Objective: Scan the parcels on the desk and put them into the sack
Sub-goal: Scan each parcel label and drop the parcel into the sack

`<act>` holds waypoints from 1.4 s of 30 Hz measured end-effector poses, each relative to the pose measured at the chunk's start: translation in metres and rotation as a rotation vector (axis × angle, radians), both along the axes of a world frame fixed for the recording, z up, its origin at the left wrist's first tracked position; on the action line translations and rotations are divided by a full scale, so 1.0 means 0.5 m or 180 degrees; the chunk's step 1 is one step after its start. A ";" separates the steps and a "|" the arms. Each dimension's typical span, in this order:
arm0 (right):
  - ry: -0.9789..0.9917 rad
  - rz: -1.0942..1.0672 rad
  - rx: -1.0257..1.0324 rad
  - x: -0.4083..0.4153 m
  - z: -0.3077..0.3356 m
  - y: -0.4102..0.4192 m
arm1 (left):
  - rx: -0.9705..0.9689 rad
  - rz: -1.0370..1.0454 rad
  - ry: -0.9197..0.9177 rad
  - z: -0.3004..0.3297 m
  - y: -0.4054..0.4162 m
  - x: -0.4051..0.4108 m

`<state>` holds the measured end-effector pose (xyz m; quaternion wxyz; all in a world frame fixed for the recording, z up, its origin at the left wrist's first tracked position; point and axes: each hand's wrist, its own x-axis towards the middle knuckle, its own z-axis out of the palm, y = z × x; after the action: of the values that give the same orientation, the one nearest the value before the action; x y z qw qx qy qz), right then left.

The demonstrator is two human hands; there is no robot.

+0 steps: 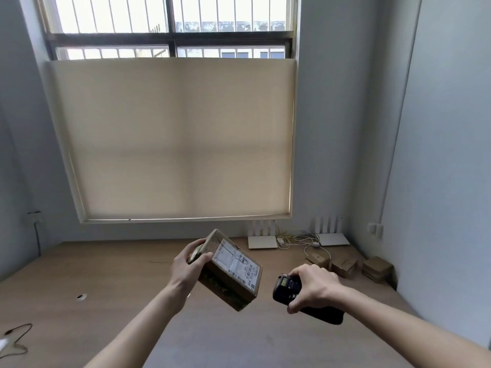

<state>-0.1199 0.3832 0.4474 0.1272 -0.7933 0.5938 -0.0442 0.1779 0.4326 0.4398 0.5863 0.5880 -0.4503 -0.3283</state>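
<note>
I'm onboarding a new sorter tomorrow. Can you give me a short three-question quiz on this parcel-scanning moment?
1. True or false: the left hand holds the parcel lifted clear of the desk.
2. What does the right hand grip? A) a sack B) a black scanner C) a cable
3. Fill in: more small parcels lie at the desk's far ____ corner.

Key: 1 true; 2 B; 3 right.

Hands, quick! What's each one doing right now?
Left hand: grips a cardboard parcel, held up off the desk.
Right hand: grips a black scanner.
</note>
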 end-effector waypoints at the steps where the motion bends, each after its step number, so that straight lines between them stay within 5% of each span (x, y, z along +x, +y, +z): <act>1: -0.0173 0.0011 0.0095 0.006 -0.002 -0.001 | -0.0005 0.0050 0.0067 -0.001 0.003 0.002; 7: -0.1861 0.0394 0.0935 0.100 -0.013 0.011 | 0.0091 0.0342 0.0520 -0.023 0.044 0.050; 13: -0.2521 0.0888 0.1218 0.279 -0.033 0.054 | 0.0622 0.0424 0.0490 -0.073 0.185 0.194; 30: -0.2448 0.2207 0.1627 1.017 -0.110 0.441 | 0.0624 0.2376 0.0730 -0.121 0.850 0.693; 42: -0.1684 0.3607 0.2875 1.400 -0.227 0.807 | 0.0499 0.3446 0.1576 -0.256 1.170 0.852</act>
<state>0.5802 0.7869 0.3337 0.5795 -0.8103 0.0071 0.0862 0.6038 1.0177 0.3116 0.7125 0.6813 0.0887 -0.1424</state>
